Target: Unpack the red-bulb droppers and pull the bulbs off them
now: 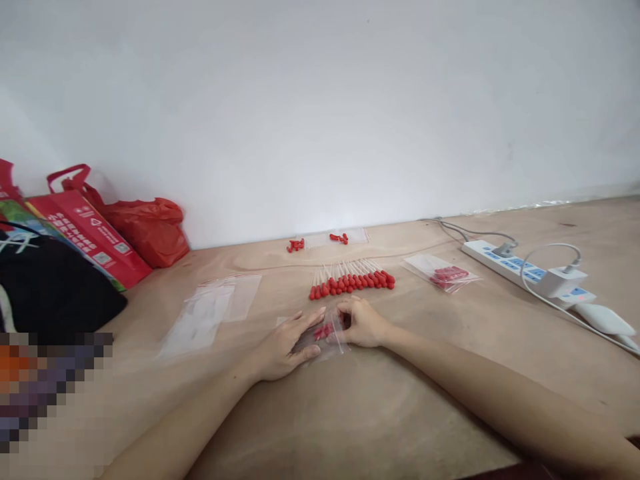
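**Handling a transparent zip bag (331, 349) of red pieces (324, 331) with both hands**

The bag lay on the wood-toned tabletop (375, 413) directly in front of the person, between the two hands, the red pieces visible through its film. The left hand (287, 343) rested over its left side, thumb and fingers spread apart with the contents showing between them. The right hand (365, 323) was curled at the other end, its thumb against the plastic; whether its thumb and fingers were pinched together on the film could not be told.

Just beyond the hands, a row of red-tipped sticks (353, 283) lay side by side, red ends toward the person and pale shafts pointing away. To the left were overlapping flat plastic bags (210, 310); to the right lay a second bag with red contents (447, 275). Farther back, near the white wall (320, 120), sat two loose red clusters (296, 245).

At the far right stretched a white power strip (515, 267) with a white adapter (559, 281) plugged in and gray cables (480, 233) around it. At the far left stood a red printed shopping bag (93, 233), beside a red plastic bag (150, 230) and a black bag (60, 287).
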Demonstrator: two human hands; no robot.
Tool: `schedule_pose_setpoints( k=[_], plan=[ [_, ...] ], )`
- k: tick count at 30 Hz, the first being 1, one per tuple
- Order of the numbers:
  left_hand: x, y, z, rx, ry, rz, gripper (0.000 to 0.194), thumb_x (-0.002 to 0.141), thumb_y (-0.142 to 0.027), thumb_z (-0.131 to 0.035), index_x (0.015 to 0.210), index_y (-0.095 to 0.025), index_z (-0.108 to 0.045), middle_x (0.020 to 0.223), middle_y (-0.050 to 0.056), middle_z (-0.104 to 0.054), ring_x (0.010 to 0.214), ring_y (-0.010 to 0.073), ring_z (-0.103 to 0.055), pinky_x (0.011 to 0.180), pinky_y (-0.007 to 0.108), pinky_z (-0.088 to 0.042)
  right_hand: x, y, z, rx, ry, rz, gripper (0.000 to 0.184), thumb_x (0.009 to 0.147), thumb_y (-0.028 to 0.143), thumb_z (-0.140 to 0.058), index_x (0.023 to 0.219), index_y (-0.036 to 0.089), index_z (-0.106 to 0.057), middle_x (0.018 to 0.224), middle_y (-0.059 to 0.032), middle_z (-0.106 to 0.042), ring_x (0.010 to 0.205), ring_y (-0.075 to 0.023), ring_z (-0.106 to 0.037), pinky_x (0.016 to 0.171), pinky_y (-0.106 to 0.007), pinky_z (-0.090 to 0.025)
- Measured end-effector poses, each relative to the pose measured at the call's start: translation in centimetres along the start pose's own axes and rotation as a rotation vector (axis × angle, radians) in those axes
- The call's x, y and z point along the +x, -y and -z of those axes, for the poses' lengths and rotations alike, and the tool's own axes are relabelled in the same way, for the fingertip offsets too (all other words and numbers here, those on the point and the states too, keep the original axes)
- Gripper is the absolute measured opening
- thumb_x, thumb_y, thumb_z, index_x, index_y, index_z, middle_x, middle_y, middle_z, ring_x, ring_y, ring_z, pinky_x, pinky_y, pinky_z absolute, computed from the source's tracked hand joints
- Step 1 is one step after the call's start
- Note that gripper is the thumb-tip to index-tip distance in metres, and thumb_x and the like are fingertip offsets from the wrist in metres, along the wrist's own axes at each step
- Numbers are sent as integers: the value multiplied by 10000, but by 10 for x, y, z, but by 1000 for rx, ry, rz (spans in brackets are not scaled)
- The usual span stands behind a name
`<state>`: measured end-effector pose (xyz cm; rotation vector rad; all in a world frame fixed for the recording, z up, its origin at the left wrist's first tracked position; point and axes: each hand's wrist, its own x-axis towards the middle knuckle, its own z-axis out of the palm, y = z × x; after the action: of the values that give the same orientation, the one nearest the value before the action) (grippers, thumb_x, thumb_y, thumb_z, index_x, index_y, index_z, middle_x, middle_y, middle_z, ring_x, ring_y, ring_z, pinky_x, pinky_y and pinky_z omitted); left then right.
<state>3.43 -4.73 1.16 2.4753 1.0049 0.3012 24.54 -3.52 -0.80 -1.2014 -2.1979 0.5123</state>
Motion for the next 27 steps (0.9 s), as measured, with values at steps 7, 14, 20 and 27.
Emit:
schedule_pose_setpoints(
  k=[7, 14, 20, 27],
  plan=[
    [0, -4, 2, 44, 39, -1, 549, 834, -413, -434, 1334, -268, -258, 1368, 27, -345, 1269, 226, -285, 1068, 457, -159, -6, -5, 7, 0, 55, 89, 333, 513, 398, -735, 706, 174, -582, 758, -2, -536, 758, -150, -463, 699, -276, -347],
    [-1, -3, 1, 48, 37, -17, 535, 840, -423, -427, 1331, -300, -255, 1367, 5, -342, 1275, 224, -272, 1069, 456, -152, -5, -9, 9, 125, 106, 55, 250, 499, 307, -746, 602, 163, -569, 753, 2, -532, 738, -128, -488, 676, -260, -387],
    [-1, 2, 3, 54, 72, -30, 486, 860, -424, -384, 1319, -312, -271, 1386, 7, -296, 1284, 195, -255, 1076, 446, -122, -5, -31, 28, 696, 282, -204, 303, 575, 309, -698, 724, 159, -481, 587, 47, -558, 507, -76, -534, 461, -180, -367],
    [-7, 6, 12, 112, 58, -19, 461, 837, -442, -420, 1270, -290, -379, 1367, 31, -330, 1276, 218, -271, 1066, 459, -161, -1, -51, 53, 941, 291, -204, 332, 576, 307, -726, 778, 155, -512, 643, 29, -617, 520, -73, -571, 518, -201, -449]
  ],
)
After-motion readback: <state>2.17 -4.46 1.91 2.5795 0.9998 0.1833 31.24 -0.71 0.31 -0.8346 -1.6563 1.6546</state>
